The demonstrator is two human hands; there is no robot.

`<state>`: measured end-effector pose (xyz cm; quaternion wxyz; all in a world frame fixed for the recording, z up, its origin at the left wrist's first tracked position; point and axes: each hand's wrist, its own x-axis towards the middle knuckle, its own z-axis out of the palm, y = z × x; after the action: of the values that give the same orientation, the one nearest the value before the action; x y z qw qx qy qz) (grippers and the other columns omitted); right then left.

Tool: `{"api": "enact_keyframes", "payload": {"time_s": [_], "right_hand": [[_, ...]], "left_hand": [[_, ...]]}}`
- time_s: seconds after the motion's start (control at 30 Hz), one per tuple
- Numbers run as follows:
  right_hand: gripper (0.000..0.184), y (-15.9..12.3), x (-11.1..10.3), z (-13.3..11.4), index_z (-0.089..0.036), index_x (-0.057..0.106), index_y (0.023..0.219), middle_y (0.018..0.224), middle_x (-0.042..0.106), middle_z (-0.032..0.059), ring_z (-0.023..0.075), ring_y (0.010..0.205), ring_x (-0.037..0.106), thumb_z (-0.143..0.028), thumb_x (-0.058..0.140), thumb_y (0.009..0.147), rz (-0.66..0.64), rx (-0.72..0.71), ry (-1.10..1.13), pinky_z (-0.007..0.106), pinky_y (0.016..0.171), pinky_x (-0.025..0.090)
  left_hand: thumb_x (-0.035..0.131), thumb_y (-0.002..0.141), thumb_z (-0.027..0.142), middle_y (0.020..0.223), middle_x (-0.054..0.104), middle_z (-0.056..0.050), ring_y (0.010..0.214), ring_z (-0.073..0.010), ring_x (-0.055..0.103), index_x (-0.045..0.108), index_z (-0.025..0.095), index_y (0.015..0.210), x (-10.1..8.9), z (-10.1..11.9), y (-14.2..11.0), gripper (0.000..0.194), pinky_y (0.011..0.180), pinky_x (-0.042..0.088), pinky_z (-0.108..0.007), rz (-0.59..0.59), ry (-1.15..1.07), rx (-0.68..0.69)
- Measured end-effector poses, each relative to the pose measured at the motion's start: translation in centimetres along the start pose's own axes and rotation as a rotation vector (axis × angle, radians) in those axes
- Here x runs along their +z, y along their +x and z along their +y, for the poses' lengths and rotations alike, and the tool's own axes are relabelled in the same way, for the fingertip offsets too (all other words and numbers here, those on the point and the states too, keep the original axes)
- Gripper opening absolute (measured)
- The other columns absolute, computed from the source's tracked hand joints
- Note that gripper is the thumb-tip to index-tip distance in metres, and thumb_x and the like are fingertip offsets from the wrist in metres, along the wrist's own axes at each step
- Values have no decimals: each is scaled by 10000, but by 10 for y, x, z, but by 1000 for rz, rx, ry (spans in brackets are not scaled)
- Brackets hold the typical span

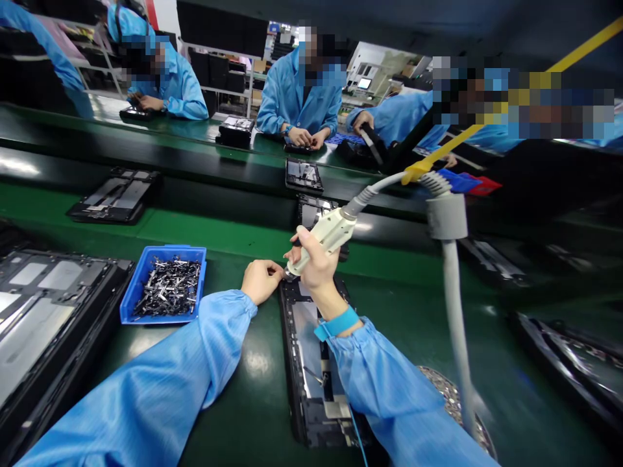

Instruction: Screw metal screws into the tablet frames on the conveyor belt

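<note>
My right hand (318,259) is wrapped round a cream electric screwdriver (327,232), its cable running up to the right. The screwdriver's nose points down and left at the far left corner of a black device housing (304,337) with silver metal plates inside. At that same corner, my left hand (261,280) has its fingers curled and pressed together beside the nose; whatever they pinch is hidden. The housing lies flat on the green bench, partly covered by my right forearm. A blue band (337,323) circles my right wrist.
A blue bin (127,305) of small metal-and-black parts stands left of my left hand. Stacked housings (73,305) lie at far left. A dish of small metal pieces (440,383) sits behind a grey post (455,311). More housings (114,194) rest along the line; co-workers sit opposite.
</note>
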<state>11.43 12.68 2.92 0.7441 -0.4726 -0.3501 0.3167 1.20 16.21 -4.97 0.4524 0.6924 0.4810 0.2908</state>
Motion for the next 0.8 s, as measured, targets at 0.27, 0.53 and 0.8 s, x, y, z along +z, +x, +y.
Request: {"api": "enact_keyframes", "payload": {"time_s": [0.27,0.53,0.8], "right_hand": [[388,3,6,11,-227,618,588,385,493,-63,113,336,451,-530,836,693,18,-28,-17,320,442,562],[321,-28,-21,-74,-234,706,768,427,432,-95,122,365,486,-546,769,812,41,-281,241,339,505,552],[341,-103,-123,-117,-200,768,787,416,502,-55,130,352,468,-529,855,775,66,-252,167,327,441,464]], "left_hand": [[715,830,100,738,768,-31,696,-168,671,789,148,735,-4,5,-1,129,685,452,-264,10,53,4],[657,903,87,969,771,-87,927,-219,692,745,156,807,-12,28,-18,148,885,520,-331,73,186,79],[799,926,315,890,706,-45,845,-243,616,682,189,878,10,39,-144,179,724,477,-363,-246,612,672]]}}
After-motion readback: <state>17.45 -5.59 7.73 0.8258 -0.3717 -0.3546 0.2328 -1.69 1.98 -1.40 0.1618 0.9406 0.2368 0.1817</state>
